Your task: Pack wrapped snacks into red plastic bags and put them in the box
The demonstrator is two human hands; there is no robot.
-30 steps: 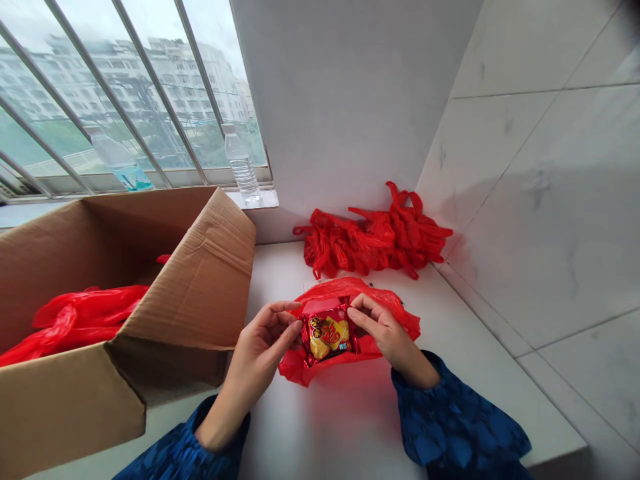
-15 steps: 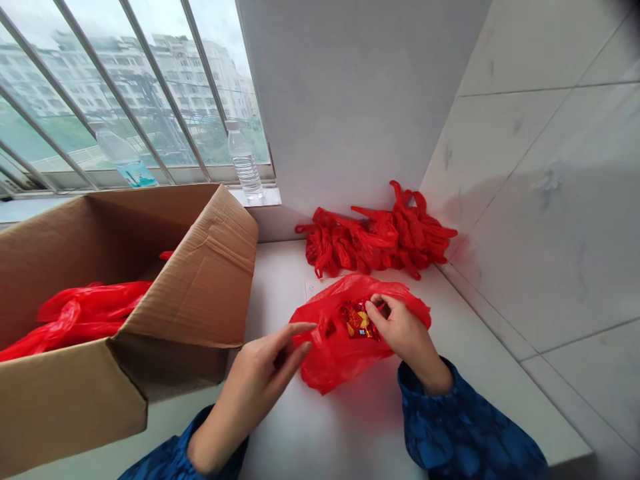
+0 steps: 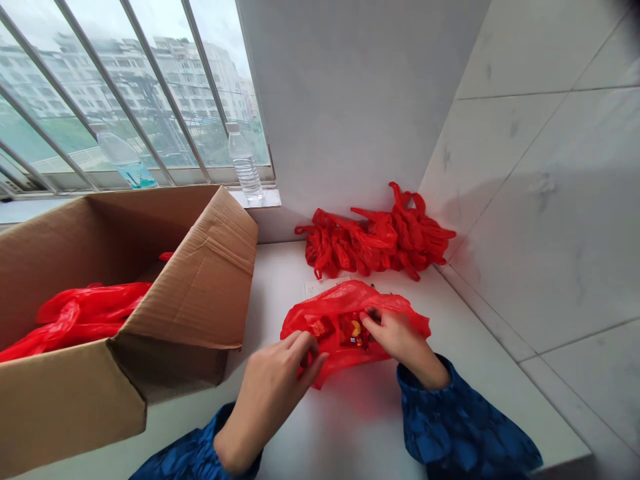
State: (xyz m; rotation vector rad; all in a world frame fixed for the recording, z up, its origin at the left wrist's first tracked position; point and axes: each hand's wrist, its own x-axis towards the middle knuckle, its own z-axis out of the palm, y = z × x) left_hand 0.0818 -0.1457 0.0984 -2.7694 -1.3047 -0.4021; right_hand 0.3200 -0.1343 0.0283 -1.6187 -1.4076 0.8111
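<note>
A thin red plastic bag (image 3: pixel 350 293) lies on the white counter with its mouth open toward me. Inside it, a shiny red packet with yellow print (image 3: pixel 355 330) shows, with another small red packet (image 3: pixel 320 327) at its left. My right hand (image 3: pixel 395 333) reaches into the mouth from the right, thumb and index finger closed at the upper edge of the printed packet. At the front left of the bag, my left hand (image 3: pixel 280 373) has its fingers curled over the rim, red plastic showing between fingers and thumb. Those fingertips are partly hidden.
A cardboard box (image 3: pixel 200 280) on the left holds red plastic bags (image 3: pixel 95 310). Several knotted red bags (image 3: pixel 375 240) lie in a row against the back wall. A clear bottle (image 3: pixel 245 167) stands on the sill by the barred window. A tiled wall (image 3: pixel 560 220) bounds the right.
My left hand has moved right and its fingers have closed onto the bag's rim. The bag mouth has spread wider, uncovering the second packet. My right hand shifted slightly left and down with the printed packet.
</note>
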